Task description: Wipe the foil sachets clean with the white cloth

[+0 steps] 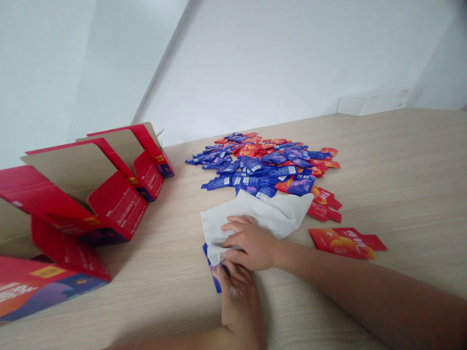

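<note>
A blue sachet lies on the table in front of me, mostly covered. My left hand grips its near end, with the fingertips partly hidden by the other hand. Over the sachet's far part, my right hand presses a white cloth, its fingers bent onto the fabric. The rest of the cloth spreads away to the right and touches the near side of a pile of blue and red sachets. One red sachet with orange fruit printed on it lies apart, beyond my right forearm.
Several open red boxes stand in a row on the left, the nearest box at the lower left edge. A white box sits against the wall at the back right. The wood-grain table meets a white wall behind the pile.
</note>
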A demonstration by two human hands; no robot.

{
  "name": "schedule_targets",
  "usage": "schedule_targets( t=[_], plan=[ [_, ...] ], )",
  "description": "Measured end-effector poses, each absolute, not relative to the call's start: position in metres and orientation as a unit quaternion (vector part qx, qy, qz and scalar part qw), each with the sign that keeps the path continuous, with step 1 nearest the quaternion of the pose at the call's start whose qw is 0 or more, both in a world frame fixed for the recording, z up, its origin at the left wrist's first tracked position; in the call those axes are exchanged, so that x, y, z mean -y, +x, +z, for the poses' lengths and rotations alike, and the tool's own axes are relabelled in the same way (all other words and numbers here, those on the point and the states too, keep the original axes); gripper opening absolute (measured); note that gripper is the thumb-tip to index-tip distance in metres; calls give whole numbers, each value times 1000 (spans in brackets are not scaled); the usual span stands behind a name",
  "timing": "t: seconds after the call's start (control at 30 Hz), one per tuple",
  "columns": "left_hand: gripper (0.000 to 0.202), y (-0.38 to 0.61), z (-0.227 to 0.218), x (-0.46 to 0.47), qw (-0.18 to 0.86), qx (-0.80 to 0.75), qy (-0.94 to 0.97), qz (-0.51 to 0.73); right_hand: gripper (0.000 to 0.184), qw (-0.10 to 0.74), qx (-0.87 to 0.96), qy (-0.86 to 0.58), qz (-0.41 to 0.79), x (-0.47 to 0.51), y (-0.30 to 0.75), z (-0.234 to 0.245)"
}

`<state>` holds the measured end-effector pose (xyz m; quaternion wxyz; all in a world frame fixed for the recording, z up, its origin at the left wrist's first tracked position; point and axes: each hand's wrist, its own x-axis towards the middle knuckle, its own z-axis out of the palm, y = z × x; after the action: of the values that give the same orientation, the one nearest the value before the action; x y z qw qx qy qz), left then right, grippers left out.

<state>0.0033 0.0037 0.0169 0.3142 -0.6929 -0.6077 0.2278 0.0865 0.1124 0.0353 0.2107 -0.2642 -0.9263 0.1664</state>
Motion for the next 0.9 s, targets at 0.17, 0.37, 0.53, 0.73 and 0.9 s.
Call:
schedule_targets(
  t=[0.17,0.37,0.53,0.73,0.9],
  plan=[
    [41,4,1,-2,348,611,-674,224,39,205,938,-218,175,-114,89,34],
    [39,6,-8,-2,362,635,-643,231,39,199,934,-235,180,-112,88,36],
    [39,6,-2,-3,363,632,-646,225,41,194,926,-276,172,-112,87,39],
    [38,7,-13,-3,351,649,-640,215,39,192,940,-209,187,-114,90,36],
    [38,8,-18,-3,343,661,-631,218,42,179,939,-224,190,-111,88,39]
  ],
)
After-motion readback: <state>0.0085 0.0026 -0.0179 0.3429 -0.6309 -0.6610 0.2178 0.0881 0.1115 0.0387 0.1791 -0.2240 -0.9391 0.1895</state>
